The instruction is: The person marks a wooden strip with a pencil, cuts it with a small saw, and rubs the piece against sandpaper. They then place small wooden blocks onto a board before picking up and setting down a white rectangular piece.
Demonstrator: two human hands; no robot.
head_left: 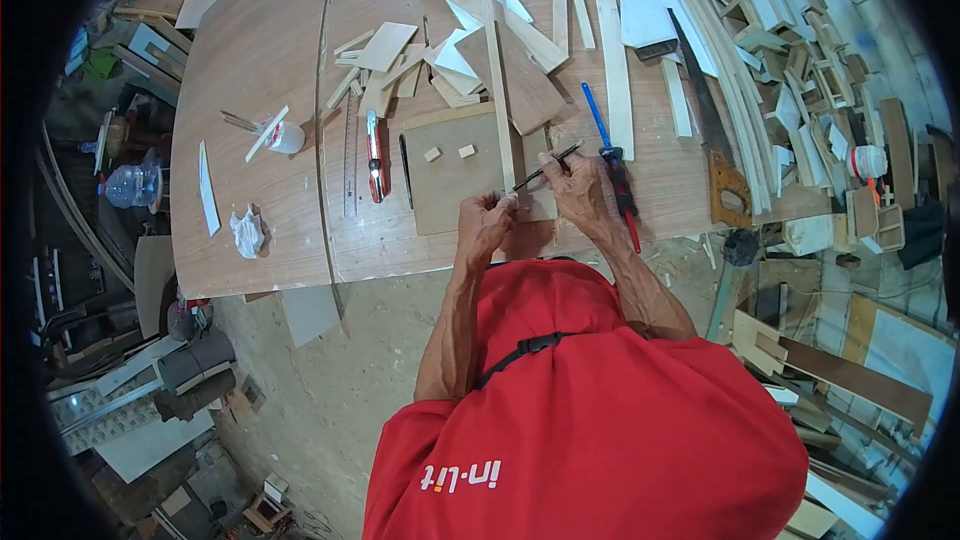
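Strip (497,90) end hidden under left hand (485,222); right hand (585,195) holds pencil (548,166).

handsaw (712,130) right side of table (250,50). red cutter (375,155) beside steel ruler (350,160), centre-left. crumpled paper (246,232) lower left. water bottle (130,185) far left. offcuts (385,65) upper centre.
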